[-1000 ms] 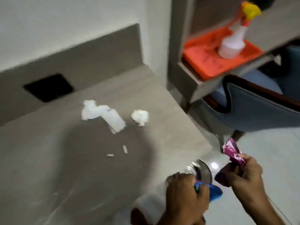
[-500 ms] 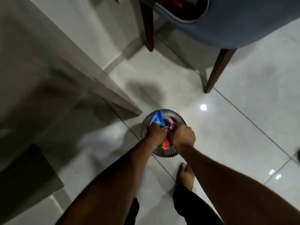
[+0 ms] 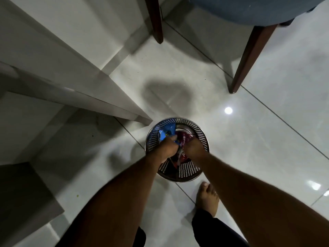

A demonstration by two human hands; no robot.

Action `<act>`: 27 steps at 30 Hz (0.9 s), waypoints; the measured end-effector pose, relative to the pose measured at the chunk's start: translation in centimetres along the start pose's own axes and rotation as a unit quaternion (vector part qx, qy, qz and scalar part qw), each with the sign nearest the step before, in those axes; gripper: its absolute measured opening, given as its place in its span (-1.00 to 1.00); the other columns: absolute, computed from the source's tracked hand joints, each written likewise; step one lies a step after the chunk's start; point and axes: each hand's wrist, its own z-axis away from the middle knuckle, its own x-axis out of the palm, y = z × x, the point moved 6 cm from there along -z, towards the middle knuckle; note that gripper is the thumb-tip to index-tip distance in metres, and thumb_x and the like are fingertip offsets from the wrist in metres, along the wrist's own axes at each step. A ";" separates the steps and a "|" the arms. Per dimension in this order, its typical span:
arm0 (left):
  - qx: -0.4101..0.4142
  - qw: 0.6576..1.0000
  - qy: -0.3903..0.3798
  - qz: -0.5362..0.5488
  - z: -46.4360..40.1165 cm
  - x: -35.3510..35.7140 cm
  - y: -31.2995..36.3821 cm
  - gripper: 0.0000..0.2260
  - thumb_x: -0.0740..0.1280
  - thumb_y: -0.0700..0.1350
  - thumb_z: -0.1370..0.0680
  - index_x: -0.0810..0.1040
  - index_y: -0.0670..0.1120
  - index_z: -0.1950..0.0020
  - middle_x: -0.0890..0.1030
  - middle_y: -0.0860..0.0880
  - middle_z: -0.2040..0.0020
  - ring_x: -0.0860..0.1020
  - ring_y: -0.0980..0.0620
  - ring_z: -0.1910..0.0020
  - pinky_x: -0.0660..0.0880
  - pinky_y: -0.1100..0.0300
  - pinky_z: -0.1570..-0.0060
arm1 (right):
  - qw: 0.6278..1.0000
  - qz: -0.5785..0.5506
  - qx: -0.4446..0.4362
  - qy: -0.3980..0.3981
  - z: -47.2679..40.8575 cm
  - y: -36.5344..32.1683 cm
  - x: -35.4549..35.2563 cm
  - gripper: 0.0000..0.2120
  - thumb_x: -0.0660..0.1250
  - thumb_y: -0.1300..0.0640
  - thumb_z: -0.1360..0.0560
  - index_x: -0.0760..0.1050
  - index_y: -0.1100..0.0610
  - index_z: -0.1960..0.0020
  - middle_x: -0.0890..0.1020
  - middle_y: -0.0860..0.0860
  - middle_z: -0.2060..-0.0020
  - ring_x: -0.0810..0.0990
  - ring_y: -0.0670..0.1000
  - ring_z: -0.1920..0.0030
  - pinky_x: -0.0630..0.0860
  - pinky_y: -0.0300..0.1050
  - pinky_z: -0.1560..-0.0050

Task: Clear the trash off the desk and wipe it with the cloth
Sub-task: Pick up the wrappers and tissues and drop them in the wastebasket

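A round perforated metal trash bin (image 3: pixel 201 134) stands on the tiled floor, seen from straight above. Both my hands reach down into its mouth. My left hand (image 3: pixel 168 147) is closed on a blue wrapper (image 3: pixel 167 132) at the bin's left rim. My right hand (image 3: pixel 194 147) is closed on a purple wrapper (image 3: pixel 185 139) in the middle of the bin. More coloured wrappers lie below my hands inside the bin. The desk top and the cloth are out of view.
The grey desk's corner (image 3: pixel 142 118) juts out just left of the bin. A blue chair with dark wooden legs (image 3: pixel 243 63) stands beyond it. My bare foot (image 3: pixel 207 198) rests on the glossy white tiles right below the bin.
My view swung from the desk top down to the floor. Both hands carried the blue and purple wrappers down into the bin, and now sit slightly deeper than half a second ago.
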 end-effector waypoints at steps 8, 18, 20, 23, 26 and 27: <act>0.246 0.915 0.165 -0.273 15.5 -4.4 8.2 -0.31 0.29 -0.23 -0.54 0.01 -0.23 -0.59 0.07 -0.25 -0.61 -0.02 -0.16 -0.61 -0.02 -0.03 -0.59 | 0.988 0.052 -0.132 0.057 13.5 -7.3 -7.0 -0.64 0.20 0.29 -0.57 0.54 0.14 -0.33 0.63 0.11 -0.24 0.58 0.15 -0.25 0.48 0.03 -0.31; 0.518 0.731 0.317 -0.312 50.3 -11.6 24.0 -0.41 -0.07 -0.21 -0.52 0.00 -0.26 -0.58 0.03 -0.27 -0.61 -0.06 -0.20 -0.60 -0.01 -0.07 -0.59 | 0.887 0.079 -0.308 0.334 42.7 -24.1 -20.3 -0.61 0.17 0.22 -0.65 0.32 0.23 -0.47 0.50 0.24 -0.36 0.51 0.27 -0.29 0.37 -0.07 -0.13; 0.535 0.695 0.369 -0.308 55.6 -15.9 23.8 -0.44 -0.08 -0.20 -0.55 0.07 -0.28 -0.57 0.11 -0.29 -0.59 0.02 -0.22 -0.60 0.06 -0.09 -0.58 | 0.879 0.080 -0.329 0.335 46.8 -28.4 -19.0 -0.55 0.16 0.16 -0.66 0.23 0.23 -0.52 0.44 0.26 -0.42 0.46 0.28 -0.35 0.39 0.03 -0.24; 0.511 0.660 0.472 -0.283 60.5 -24.7 19.7 -0.44 0.05 -0.23 -0.52 0.16 -0.30 -0.54 0.24 -0.29 -0.55 0.18 -0.21 -0.56 0.20 -0.07 -0.53 | 0.856 0.112 -0.401 0.308 51.0 -35.6 -13.4 -0.49 0.17 0.15 -0.65 0.17 0.20 -0.56 0.39 0.22 -0.47 0.41 0.23 -0.42 0.33 0.00 -0.35; 0.417 0.658 0.562 -0.277 61.3 -34.9 12.2 -0.46 0.23 -0.20 -0.52 0.26 -0.34 -0.48 0.38 -0.34 -0.46 0.36 -0.28 -0.46 0.37 -0.17 -0.42 | 0.836 0.161 -0.471 0.231 53.4 -42.1 -4.0 -0.53 0.20 0.18 -0.63 0.26 0.19 -0.51 0.47 0.19 -0.40 0.49 0.17 -0.34 0.36 -0.12 -0.25; 0.370 0.685 0.565 -0.271 60.6 -38.3 9.2 -0.45 0.28 -0.17 -0.54 0.27 -0.35 -0.48 0.35 -0.36 -0.47 0.33 -0.32 -0.47 0.36 -0.22 -0.42 | 0.829 0.190 -0.485 0.204 53.4 -43.6 -0.5 -0.55 0.22 0.19 -0.62 0.30 0.21 -0.48 0.49 0.21 -0.38 0.50 0.18 -0.32 0.38 -0.09 -0.26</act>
